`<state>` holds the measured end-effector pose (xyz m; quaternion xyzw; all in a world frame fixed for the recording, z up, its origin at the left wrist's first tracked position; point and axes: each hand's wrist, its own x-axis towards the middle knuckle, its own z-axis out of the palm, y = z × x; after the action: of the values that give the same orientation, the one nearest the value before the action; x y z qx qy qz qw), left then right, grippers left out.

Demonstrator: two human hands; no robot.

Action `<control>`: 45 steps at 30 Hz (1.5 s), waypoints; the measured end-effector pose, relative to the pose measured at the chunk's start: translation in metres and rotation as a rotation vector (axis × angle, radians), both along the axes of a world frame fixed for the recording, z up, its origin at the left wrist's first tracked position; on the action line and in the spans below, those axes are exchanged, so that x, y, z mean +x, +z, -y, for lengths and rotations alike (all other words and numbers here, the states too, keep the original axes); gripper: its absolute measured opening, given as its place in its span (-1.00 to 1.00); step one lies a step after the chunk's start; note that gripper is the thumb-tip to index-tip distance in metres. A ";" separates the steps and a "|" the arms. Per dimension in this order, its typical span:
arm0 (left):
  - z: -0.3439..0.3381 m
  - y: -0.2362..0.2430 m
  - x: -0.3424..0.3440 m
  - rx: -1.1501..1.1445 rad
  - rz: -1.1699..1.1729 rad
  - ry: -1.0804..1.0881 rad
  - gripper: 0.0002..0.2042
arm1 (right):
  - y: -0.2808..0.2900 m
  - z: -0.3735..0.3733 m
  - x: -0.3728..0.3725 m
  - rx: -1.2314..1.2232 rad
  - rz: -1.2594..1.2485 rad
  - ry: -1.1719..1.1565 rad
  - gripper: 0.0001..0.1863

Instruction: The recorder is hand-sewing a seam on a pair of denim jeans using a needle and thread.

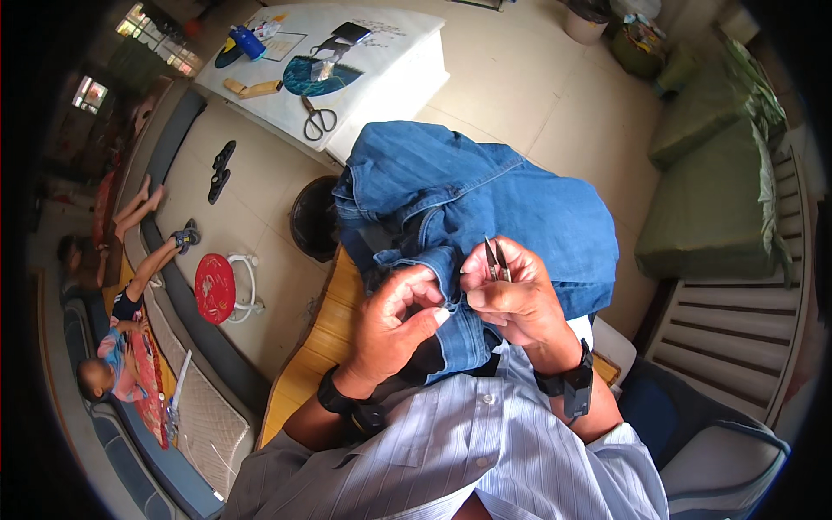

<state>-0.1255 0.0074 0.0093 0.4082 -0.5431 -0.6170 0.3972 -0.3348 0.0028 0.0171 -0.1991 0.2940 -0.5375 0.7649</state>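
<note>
A heap of blue denim [537, 217] lies across my lap. My left hand [399, 321] is closed on a folded hem of it, thumb and curled fingers at the cloth's edge. Just to the right, my right hand [511, 299] grips small metal thread snips [498, 260], their narrow blades pointing up and parted. The fingertips of that hand are beside the denim seam; whether they also pinch the cloth is hard to tell.
A white table [399, 69] bears scissors [319, 120], a blue bottle [247, 43] and papers. A black bin [312, 217] and red stool [215, 288] stand left. Two people [113, 368] are on a sofa. Green bundles [702, 208] sit on a slatted frame [728, 347].
</note>
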 end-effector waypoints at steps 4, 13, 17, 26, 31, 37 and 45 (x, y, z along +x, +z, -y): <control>0.004 0.009 -0.005 0.047 -0.076 -0.018 -0.65 | 0.007 -0.004 -0.004 -0.053 -0.062 0.045 -0.79; 0.024 -0.002 0.000 0.246 -0.229 0.061 -0.91 | 0.027 -0.037 -0.002 -0.364 -0.298 0.475 -0.84; 0.030 -0.031 0.019 0.486 -0.413 0.134 -0.79 | 0.027 -0.036 0.003 -0.336 -0.407 0.439 -0.87; 0.033 -0.037 0.017 0.565 -0.466 0.165 -0.81 | 0.013 -0.039 -0.014 -0.228 -0.691 0.068 -0.92; 0.010 -0.001 -0.008 0.144 -0.026 -0.215 -0.80 | 0.018 -0.033 -0.033 -0.213 -0.802 -0.162 -0.91; 0.004 -0.006 -0.048 -0.273 0.141 -0.581 -0.78 | 0.028 -0.030 -0.038 -0.225 -0.997 -0.179 -0.71; 0.001 -0.045 -0.073 -0.238 0.160 -0.761 -0.67 | 0.006 -0.040 -0.047 -0.162 -1.006 -0.111 -0.47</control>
<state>-0.1987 0.0060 -0.0359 0.1760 -0.7521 -0.6191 0.1415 -0.3820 0.0430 0.0228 -0.4758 0.5934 -0.4359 0.4812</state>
